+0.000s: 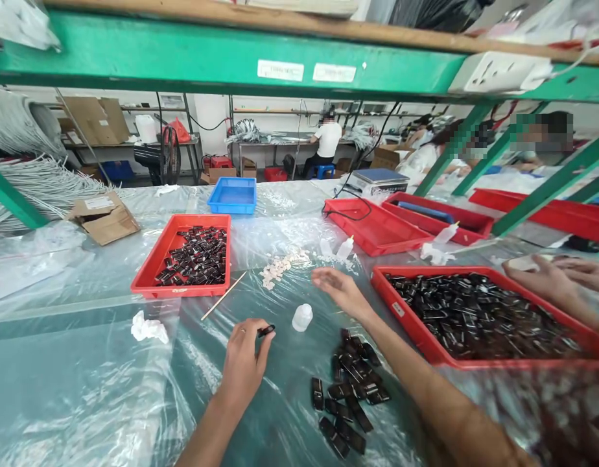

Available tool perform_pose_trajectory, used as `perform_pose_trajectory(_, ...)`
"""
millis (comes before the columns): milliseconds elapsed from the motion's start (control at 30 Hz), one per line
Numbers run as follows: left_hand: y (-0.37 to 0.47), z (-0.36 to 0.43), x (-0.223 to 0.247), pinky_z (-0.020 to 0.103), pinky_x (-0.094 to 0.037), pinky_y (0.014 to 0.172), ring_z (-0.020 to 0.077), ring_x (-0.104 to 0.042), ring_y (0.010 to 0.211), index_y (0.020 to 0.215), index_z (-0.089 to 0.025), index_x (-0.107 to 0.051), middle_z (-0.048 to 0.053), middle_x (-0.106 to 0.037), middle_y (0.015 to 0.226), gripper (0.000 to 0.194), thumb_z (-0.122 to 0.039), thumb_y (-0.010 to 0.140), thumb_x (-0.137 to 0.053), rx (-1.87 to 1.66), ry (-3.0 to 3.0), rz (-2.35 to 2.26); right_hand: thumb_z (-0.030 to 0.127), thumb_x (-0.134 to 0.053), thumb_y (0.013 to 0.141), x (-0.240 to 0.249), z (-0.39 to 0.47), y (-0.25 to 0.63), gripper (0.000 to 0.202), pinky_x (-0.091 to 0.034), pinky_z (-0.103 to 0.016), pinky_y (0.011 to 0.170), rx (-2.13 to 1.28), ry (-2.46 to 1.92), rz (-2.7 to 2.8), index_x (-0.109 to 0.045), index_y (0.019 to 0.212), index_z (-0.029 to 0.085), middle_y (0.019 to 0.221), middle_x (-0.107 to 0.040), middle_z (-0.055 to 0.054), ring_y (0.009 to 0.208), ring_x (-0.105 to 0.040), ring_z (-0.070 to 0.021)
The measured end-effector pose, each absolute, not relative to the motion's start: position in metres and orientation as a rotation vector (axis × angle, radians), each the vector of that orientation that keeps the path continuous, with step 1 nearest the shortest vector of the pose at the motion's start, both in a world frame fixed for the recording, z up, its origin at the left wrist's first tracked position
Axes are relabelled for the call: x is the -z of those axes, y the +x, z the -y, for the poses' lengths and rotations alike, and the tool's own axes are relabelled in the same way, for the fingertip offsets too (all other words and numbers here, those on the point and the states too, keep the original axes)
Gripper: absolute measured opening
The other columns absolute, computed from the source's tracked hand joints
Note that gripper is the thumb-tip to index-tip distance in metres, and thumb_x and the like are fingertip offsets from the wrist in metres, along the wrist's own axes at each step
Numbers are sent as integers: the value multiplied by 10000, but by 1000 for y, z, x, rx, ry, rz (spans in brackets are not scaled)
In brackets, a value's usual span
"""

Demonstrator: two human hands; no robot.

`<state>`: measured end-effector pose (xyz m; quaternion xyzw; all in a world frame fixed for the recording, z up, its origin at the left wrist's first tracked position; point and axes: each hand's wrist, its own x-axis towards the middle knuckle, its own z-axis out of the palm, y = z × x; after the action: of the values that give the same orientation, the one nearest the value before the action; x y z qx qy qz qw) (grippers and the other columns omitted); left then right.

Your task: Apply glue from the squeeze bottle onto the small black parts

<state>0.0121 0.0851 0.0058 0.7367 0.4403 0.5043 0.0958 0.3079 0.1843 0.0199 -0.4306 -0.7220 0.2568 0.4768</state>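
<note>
Between the thumb and fingers of my left hand point(245, 353) is a small black part point(266, 331). My right hand point(339, 290) reaches over the table beside a scatter of small pale pieces point(280, 266), its fingers extended and slightly curved, with nothing visible in them. A white bottle point(302, 317) stands between my two hands. Below it and to the right lies a loose pile of black parts point(352, 383). A thin wooden stick point(223, 296) rests on the plastic-covered table, left of the pale pieces.
Black parts fill a red tray point(144, 279) at left and a larger red tray point(401, 314) at right, where a person's hands point(557, 282) are. Crumpled tissue point(148, 328), a blue tray point(233, 196) and small bottles point(345, 248) lie around. A green beam point(183, 52) crosses above.
</note>
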Motion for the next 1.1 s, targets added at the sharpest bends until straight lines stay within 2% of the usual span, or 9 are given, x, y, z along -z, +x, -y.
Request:
perform_pose_trajectory(100,13,-85,-4,519,-745,696,340,-844,811,1113,-385,-688,16,-835,929,172,-248,1019,-642,-1507,2182,-1273,429,-723,1103,-25,-229,300,270,-668,-292,763,-543,-1127,1857,-741,1120,160,1030,-777,-42,853,-754,-147)
perform_pose_trajectory(333,16,-81,-5,501,-724,585,338,-830,720,1119,-403,-636,14,-796,857,167,-257,1046,-601,-1520,2112,-1285,410,-746,1093,-25,-274,263,338,-690,-395,914,-451,-1210,1967,-725,1320,161,1255,-764,-84,1055,-769,-208)
perform_pose_trajectory(400,17,-78,-6,491,-735,570,339,-848,734,1154,-414,-629,20,-807,874,199,-248,1051,-590,-1519,2080,-1272,410,-749,1092,-29,-271,264,327,-688,-374,885,-426,-1186,1960,-728,1299,158,1219,-768,-75,1019,-770,-196)
perform_pose_trajectory(500,18,-75,-7,501,-757,572,354,-881,788,1230,-448,-620,30,-845,935,280,-235,1053,-574,-1514,2046,-1226,421,-734,1100,-40,-249,273,272,-669,-304,766,-378,-1121,1918,-745,1133,151,1015,-770,-34,840,-748,-148)
perform_pose_trajectory(600,20,-73,-6,495,-752,539,352,-884,765,1242,-470,-623,17,-860,933,310,-233,1048,-574,-1495,2042,-1175,425,-693,1106,-53,-200,274,259,-677,-301,717,-336,-1033,1850,-741,981,204,904,-786,-41,796,-777,-181)
perform_pose_trajectory(733,23,-68,-6,493,-765,577,319,-857,686,1247,-477,-629,-12,-854,915,335,-216,1040,-588,-1453,2039,-1164,303,-769,1027,-63,-117,253,22,-738,-368,787,-368,-854,1874,-789,1032,312,984,-846,-20,909,-852,-248)
perform_pose_trajectory(867,25,-60,-8,500,-733,515,319,-809,596,1244,-509,-643,-25,-802,807,336,-252,1033,-596,-1390,2020,-1162,207,-715,991,-62,-78,230,294,-766,-384,701,-428,-659,1871,-775,1194,412,1037,-856,-15,838,-872,-270)
perform_pose_trajectory(1000,27,-53,-5,500,-701,464,314,-746,509,1216,-561,-674,-33,-780,777,296,-361,1010,-602,-1334,1884,-1167,252,-723,972,-58,-76,229,277,-775,-382,691,-478,-711,1837,-764,1157,454,1009,-859,20,784,-872,-268)
perform_pose_trajectory(1100,29,-52,-4,491,-676,437,324,-708,457,1137,-587,-717,-31,-725,654,243,-433,985,-606,-1286,1781,-1167,217,-758,931,-55,-73,235,326,-765,-328,698,-519,-781,1882,-781,1148,458,1032,-864,30,822,-882,-249)
